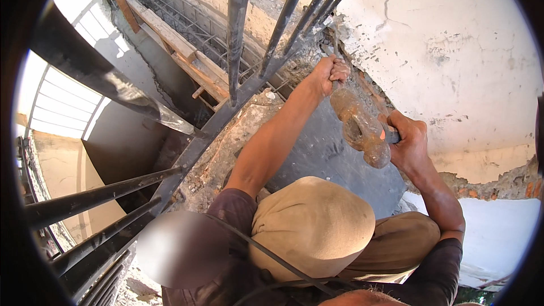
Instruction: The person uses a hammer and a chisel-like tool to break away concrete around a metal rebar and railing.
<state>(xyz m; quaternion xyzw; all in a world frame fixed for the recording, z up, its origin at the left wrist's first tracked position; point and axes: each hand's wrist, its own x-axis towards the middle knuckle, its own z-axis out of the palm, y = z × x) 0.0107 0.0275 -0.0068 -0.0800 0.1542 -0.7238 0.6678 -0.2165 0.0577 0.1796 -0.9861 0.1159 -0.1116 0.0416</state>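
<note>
My left hand (330,75) is closed in a fist around a metal chisel (335,44), whose far end meets the broken masonry at the foot of the wall. Close to the chisel's near end is the heavy, rust-brown head of a hammer (362,129); whether the two touch I cannot tell. My right hand (410,141) grips the hammer's handle near its head. Beneath the hammer lies a dark grey flat slab (323,153). Rough broken concrete (249,122) runs along its left side.
Black metal railing bars (235,34) rise from a bottom rail (218,122) on the left. Beyond it are a deep drop, wooden planks (170,37) and a rebar cage (190,20). A cracked, pale plastered wall (453,68) stands on the right, its lower edge chipped to brick.
</note>
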